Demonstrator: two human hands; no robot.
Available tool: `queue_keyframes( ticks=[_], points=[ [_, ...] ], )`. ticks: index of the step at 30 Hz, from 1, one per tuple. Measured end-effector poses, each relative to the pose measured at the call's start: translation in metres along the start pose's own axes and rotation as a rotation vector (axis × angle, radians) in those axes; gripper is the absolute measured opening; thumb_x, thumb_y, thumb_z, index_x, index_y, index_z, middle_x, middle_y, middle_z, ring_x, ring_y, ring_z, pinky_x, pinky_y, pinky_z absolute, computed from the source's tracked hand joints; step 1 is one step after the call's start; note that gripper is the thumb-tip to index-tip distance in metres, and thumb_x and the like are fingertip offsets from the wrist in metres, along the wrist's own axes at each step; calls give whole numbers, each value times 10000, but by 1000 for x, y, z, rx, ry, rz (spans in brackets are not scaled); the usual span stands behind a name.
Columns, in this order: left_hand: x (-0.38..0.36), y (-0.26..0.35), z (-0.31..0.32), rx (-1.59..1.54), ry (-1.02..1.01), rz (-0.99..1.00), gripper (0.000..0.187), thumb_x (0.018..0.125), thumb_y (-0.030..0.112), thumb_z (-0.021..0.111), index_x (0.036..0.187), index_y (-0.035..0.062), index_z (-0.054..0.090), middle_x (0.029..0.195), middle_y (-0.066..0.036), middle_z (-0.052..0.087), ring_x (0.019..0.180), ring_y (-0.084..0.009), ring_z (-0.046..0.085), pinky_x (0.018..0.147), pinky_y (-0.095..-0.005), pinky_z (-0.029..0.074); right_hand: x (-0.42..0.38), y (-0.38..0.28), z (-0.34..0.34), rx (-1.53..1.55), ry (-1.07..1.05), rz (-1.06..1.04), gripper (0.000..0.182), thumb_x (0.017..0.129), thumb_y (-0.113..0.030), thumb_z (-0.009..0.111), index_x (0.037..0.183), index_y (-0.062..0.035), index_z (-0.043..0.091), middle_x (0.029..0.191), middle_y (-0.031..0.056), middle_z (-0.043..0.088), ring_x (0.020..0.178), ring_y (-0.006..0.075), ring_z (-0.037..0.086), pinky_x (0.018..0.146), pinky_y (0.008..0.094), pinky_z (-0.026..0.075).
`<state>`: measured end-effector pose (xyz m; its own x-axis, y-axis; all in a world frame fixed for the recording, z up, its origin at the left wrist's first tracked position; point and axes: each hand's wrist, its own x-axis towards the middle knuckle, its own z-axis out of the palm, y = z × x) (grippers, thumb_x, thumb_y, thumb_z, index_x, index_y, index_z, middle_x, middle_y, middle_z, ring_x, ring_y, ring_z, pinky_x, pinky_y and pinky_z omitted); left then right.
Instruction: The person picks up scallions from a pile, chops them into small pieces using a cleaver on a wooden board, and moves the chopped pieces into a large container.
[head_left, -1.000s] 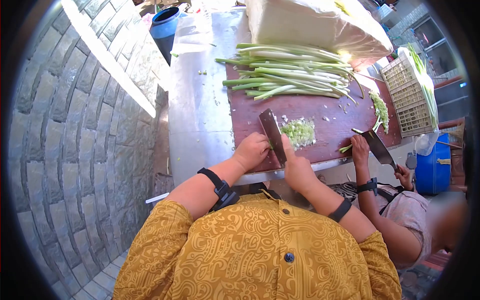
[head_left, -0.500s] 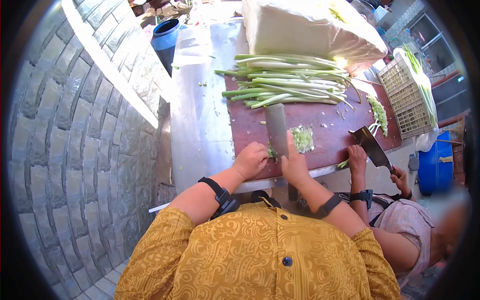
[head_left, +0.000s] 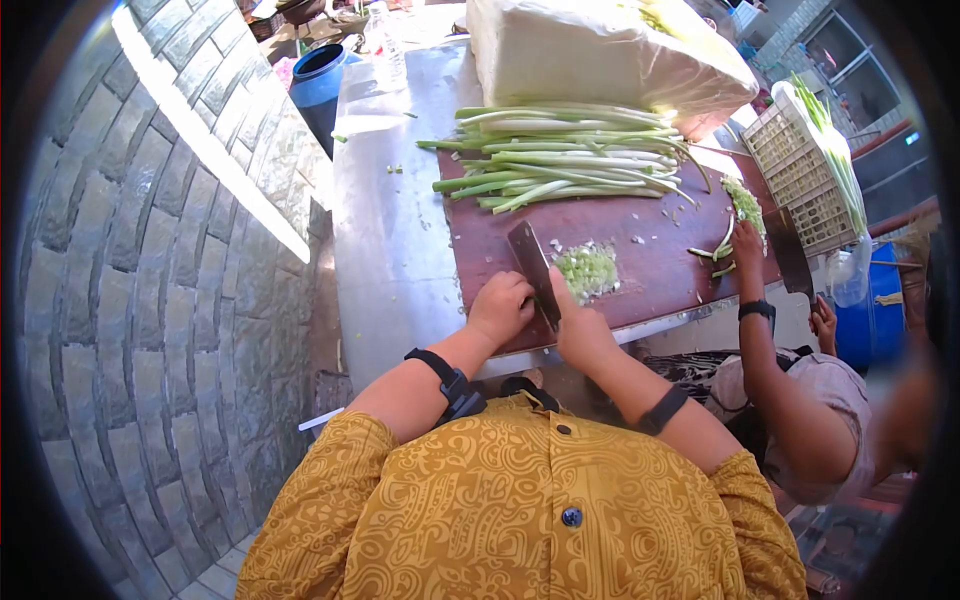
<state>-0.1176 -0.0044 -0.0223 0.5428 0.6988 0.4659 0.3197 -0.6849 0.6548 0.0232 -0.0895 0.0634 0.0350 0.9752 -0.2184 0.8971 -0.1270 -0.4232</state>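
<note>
My right hand is closed around a cleaver, its forefinger stretched along the blade. The blade stands nearly on edge on the brown cutting board. Just left of it, my left hand is closed with curled fingers, knuckles close to the blade. Its fingertips and what they pinch are mostly hidden, though green onion showed there a moment ago. Right of the blade lies a pile of chopped green onion. Whole green onions lie in a bundle across the back of the board.
At right, a co-worker's hand touches chopped onion; their other hand holds a second cleaver. A large white wrapped block stands behind the bundle. A plastic crate is at far right, a blue barrel at back left.
My cleaver has turned from showing its broad face to standing more on edge, tilted leftward. The co-worker's hand has moved away from me, toward their chopped onion; their cleaver shifted right.
</note>
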Motion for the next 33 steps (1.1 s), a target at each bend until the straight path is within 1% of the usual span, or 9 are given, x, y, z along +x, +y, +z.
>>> queue_keyframes(
  ticks=[8,14,17,20,23,26,29,32,33],
  points=[
    [11,-8,-2,38,15,-129,85,713,63,647,786,38,613,841,-117,596,819,-316,580,742,-398,485,-28,15,-8,88,-21,37,810,799,-20,533,1484,-154,121,709,293,598,688,482,587,646,547,460],
    [32,-21,-5,15,121,-86,99,777,63,632,872,41,649,897,-116,621,882,-300,598,787,-381,486,-38,59,-29,364,300,76,743,807,-20,512,1470,-132,196,859,325,612,670,441,620,644,491,504],
    [45,-28,-3,77,150,-141,122,780,66,627,894,37,660,939,-107,619,898,-293,598,806,-378,484,-47,65,-58,528,267,244,755,807,28,483,1482,-116,178,811,194,627,453,183,557,478,321,502],
    [57,-38,1,128,76,-134,137,768,65,633,900,57,668,958,-102,595,891,-312,585,784,-405,483,-54,70,-61,581,250,268,749,811,31,477,1482,-124,185,832,184,635,465,170,561,482,309,500],
    [66,-36,2,202,-119,-303,110,781,95,636,884,83,676,956,-105,585,909,-312,585,794,-409,484,-58,60,-64,600,231,241,747,813,30,475,1483,-138,191,826,179,639,458,165,553,476,303,495],
    [74,-33,0,279,-198,-382,81,769,136,639,831,90,666,893,-100,580,895,-300,592,787,-402,483,-61,56,-67,617,182,243,733,828,6,489,1481,-152,196,851,214,650,507,227,609,525,353,519],
    [81,-31,-4,321,-288,-402,54,762,117,625,796,83,650,863,-111,595,866,-307,599,764,-413,485,-60,56,-69,614,182,195,731,828,3,494,1480,-152,201,835,203,650,505,227,606,536,357,516],
    [86,-28,-12,309,-440,-366,71,787,122,597,824,103,655,938,-127,612,902,-328,598,785,-431,484,-57,62,-66,624,140,175,760,818,46,485,1487,-146,179,1147,221,569,504,165,566,479,301,486],
    [87,-30,-12,286,-434,-347,80,783,119,603,839,99,658,932,-128,619,900,-328,600,784,-429,486,-57,61,-66,624,155,170,749,822,30,490,1484,-146,188,1022,213,593,504,188,579,498,321,495]
  ],
)
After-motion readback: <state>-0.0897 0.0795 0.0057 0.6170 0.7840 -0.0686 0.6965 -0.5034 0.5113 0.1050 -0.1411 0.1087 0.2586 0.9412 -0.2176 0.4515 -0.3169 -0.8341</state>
